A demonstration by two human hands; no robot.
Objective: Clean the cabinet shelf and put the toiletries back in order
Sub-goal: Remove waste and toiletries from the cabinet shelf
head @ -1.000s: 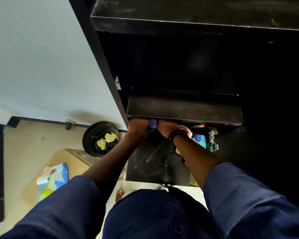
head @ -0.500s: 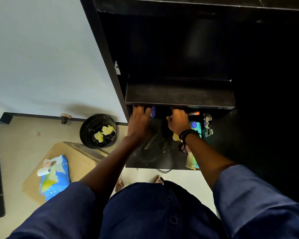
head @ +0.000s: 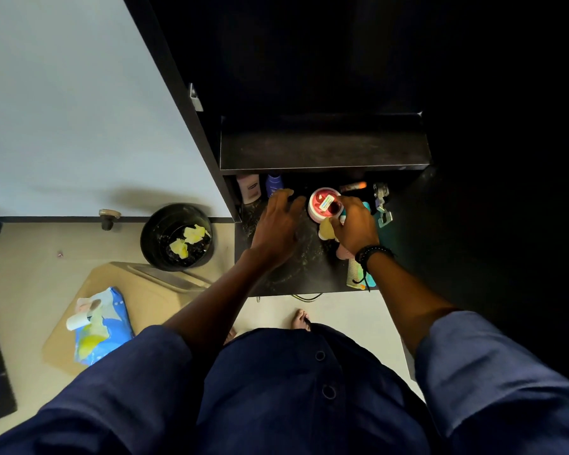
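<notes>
A black cabinet shelf [head: 296, 270] with pale streaks on it lies low in front of me. At its back left stand a pale pink bottle [head: 249, 188] and a blue bottle [head: 274, 183]. My left hand [head: 278, 224] hovers with spread fingers just in front of the blue bottle, holding nothing. My right hand [head: 353, 224] grips a round jar with a red lid [head: 322, 203] at its right side. A yellow piece [head: 326, 228] sits under that hand. An orange tube [head: 353, 186] lies at the back right, and a comb [head: 355, 274] lies near the front edge.
An upper black shelf [head: 322, 149] overhangs the back of the lower one. A metal hinge [head: 382, 205] sits at the shelf's right. On the floor to the left stand a black bin [head: 160, 238] with yellow scraps and a board [head: 138, 290] carrying a blue wipes pack [head: 101, 326].
Both hands have drawn back from under the upper shelf. The right hand now holds the red-lidded jar. The pink and blue bottles stand uncovered at the back left.
</notes>
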